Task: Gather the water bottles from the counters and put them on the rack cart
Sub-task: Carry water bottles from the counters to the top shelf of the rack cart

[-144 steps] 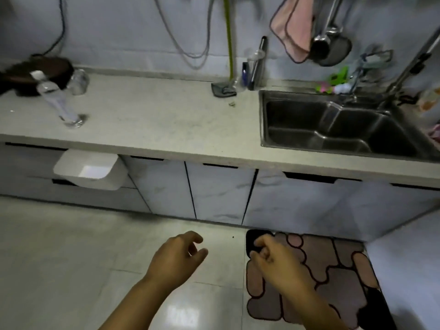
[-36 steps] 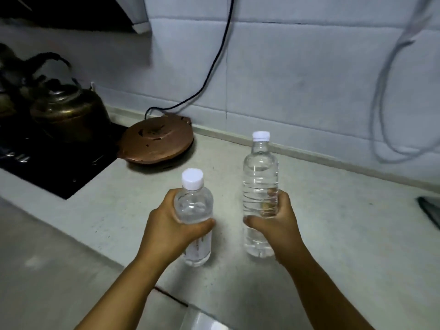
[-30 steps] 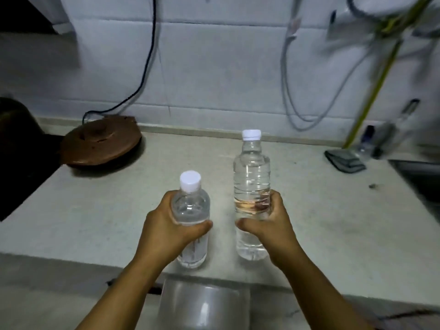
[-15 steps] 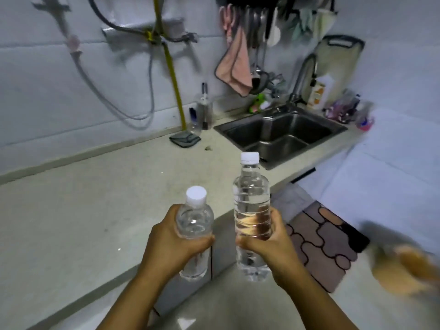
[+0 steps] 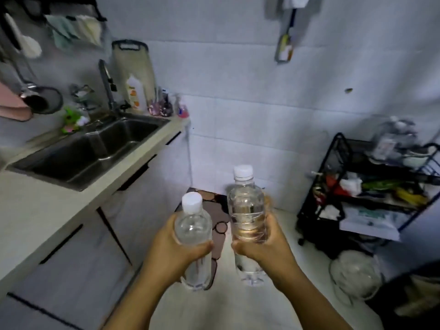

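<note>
Two water bottles are in the air, one in each hand. The left hand (image 5: 175, 253) wraps its grip tight around the short bottle (image 5: 194, 236). The right hand (image 5: 264, 246) wraps its grip tight around the tall bottle (image 5: 247, 217). Fingers and thumb curl round the middle of each bottle, so neither hand is spread out.

Both bottles stand straight up with their white caps on top. They sit close side by side but do not touch. Holding them by the middle probably keeps them steady, and one in each hand means fewer trips.

The bottles are away from the worktop (image 5: 35, 210) now. It runs along the left side with the sink (image 5: 88, 151) set into it. The hands hold the bottles out over the floor, above a brown mat (image 5: 214, 206).

The black rack cart (image 5: 338, 186) stands on the right, near the wall and well apart from the hands. Its shelves already hold many things, and some look blurry. A clear bottle shape seems to sit on the top shelf, but it is too fuzzy to be sure.

The next job looks like carrying both bottles over to the cart and finding a free spot. The full shelves could make that tricky.
</note>
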